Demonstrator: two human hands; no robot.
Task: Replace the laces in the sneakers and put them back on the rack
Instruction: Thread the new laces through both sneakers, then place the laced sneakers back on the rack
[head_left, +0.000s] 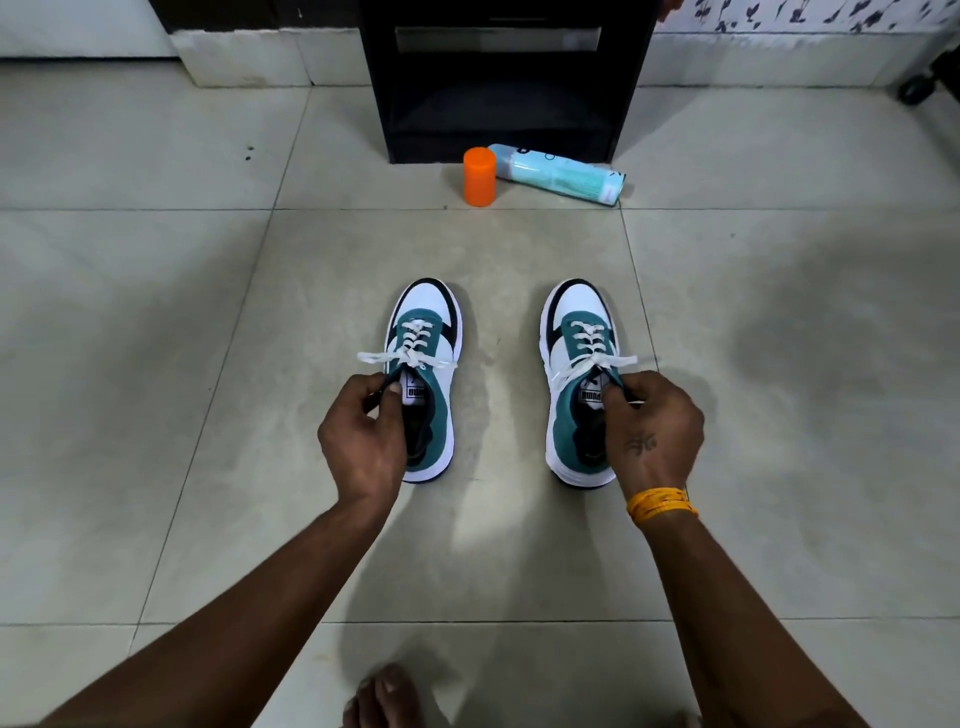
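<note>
Floor (156, 312): pale tiles with dark grout lines; everything stands on it.
Rack (501, 78): black, open-fronted, at the far edge of the floor against the wall, well apart from the sneakers.
Left sneaker (423, 384): white, teal and black, upright on the floor, toe pointing toward the rack, white laces (402, 356) threaded and spread sideways.
Right sneaker (579, 384): same colours, beside the left one with a gap of bare tile between, toe toward the rack, white laces loose at the top.
Left hand (363, 431): fingers curled, gripping the collar of the left sneaker near the tongue.
Right hand (652, 421): fingers curled, pinching the collar of the right sneaker; a yellow thread band (660, 504) circles the wrist.
Spray can (561, 174): pale teal, lying on its side just in front of the rack.
Orange cap (479, 176): upright, just beside the can's end.
Bare foot (384, 696): toes at the bottom edge.
</note>
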